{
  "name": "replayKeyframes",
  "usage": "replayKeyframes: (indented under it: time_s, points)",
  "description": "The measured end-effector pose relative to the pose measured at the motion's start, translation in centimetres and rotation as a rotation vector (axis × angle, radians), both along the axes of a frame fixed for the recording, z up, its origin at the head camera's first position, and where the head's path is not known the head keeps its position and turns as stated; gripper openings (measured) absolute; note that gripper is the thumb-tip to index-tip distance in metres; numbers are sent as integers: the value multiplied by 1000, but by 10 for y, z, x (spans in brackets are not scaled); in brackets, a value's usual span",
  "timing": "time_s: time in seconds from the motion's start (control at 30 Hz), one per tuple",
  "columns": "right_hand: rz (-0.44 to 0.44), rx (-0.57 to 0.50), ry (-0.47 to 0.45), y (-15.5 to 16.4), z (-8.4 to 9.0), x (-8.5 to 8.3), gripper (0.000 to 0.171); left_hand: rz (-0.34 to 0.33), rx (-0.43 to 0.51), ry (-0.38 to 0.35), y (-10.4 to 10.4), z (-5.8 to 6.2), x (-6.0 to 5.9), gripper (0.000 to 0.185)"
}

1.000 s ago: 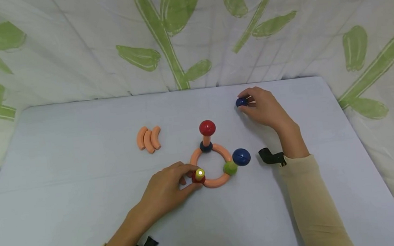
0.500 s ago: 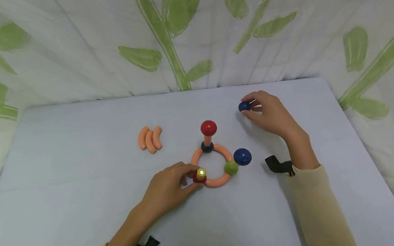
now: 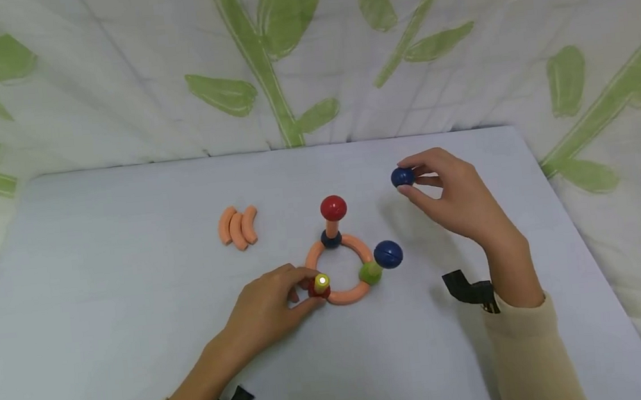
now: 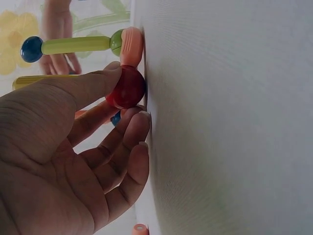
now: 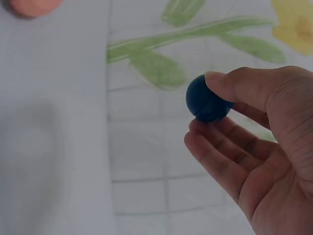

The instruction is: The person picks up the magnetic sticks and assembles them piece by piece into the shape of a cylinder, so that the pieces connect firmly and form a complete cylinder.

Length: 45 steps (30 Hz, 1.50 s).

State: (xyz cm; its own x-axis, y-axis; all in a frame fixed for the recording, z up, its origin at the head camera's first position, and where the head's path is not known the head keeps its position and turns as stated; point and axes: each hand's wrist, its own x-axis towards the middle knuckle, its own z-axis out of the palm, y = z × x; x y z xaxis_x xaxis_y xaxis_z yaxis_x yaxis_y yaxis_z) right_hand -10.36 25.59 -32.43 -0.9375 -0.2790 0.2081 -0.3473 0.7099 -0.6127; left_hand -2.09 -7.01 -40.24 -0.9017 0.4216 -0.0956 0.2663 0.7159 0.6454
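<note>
Two Posts Topped, One Bare, Blue Ball in Hand

And here a blue ball (image 3: 403,177) is held up above the far right of the table (image 3: 105,311), pinched between the thumb and fingers of the right hand (image 3: 459,196). Over at the ring (image 3: 348,296), the red base ball (image 4: 128,89) is gripped by the left hand (image 3: 267,305), thumb and fingers clamped on it beside the upright yellow rod (image 3: 321,283).

So, the score: the ring has been closed, with curved pieces joined through three balls. Two posts are topped, one by a red ball (image 3: 333,208), one by a dark blue ball (image 3: 388,254) on a green rod (image 4: 76,45). The yellow rod's tip is uncapped, so one post seems left to be finished. Three loose curved pieces (image 3: 237,231) are grouped left of the ring, unused; whether they are needed cannot be told.

No brand, label or writing can be read anywhere.
</note>
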Motion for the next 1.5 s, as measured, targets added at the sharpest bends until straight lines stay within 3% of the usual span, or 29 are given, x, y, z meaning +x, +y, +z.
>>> replayKeyframes:
  time_s: [0.23,0.43,0.83,1.1,1.5]
  points:
    - [66,-56,178,-10,28,23,35,-10,4,10,0,-1,0,31]
    - [140,-60,247,-27,43,38,40,-4,5,14,-2,-1,0,32]
    - [317,-66,168,-57,55,63,39,4,-3,-2,-1,0,0,33]
    - [446,-88,153,-76,49,69,36,-5,13,4,-3,-1,-2,30]
    - [529,9,148,-91,39,75,30,-13,47,31,-5,-3,-2,31]
